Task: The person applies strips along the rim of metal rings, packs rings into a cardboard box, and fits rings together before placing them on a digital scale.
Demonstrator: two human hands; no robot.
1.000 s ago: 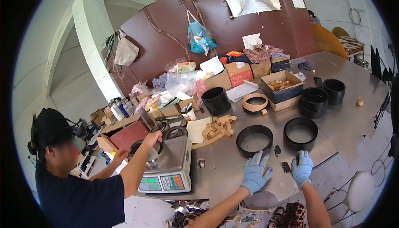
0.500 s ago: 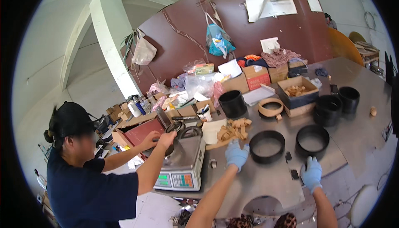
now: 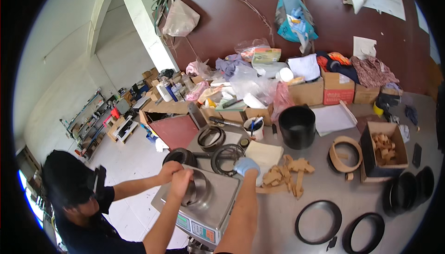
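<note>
My left hand, in a light blue glove, reaches past the scale's right side to the near right rim of a thin black ring. Its fingers are bunched and partly hidden, so I cannot tell whether they grip the ring. Beside the hand lie a cream pad and a heap of tan paper strips. My right hand is out of view. At the left, a co-worker's two hands hold a ring over the metal pan of a weighing scale.
Two black rings lie at the near right. A black cylinder, a tan tape roll and a box of tan strips stand farther back. Bags and cartons line the wall. A cup of pens stands behind the pad.
The view has swung left. My left hand has moved from beside the tan strips leftward to the thin black ring. My right hand, earlier at a black ring, has left the view.
</note>
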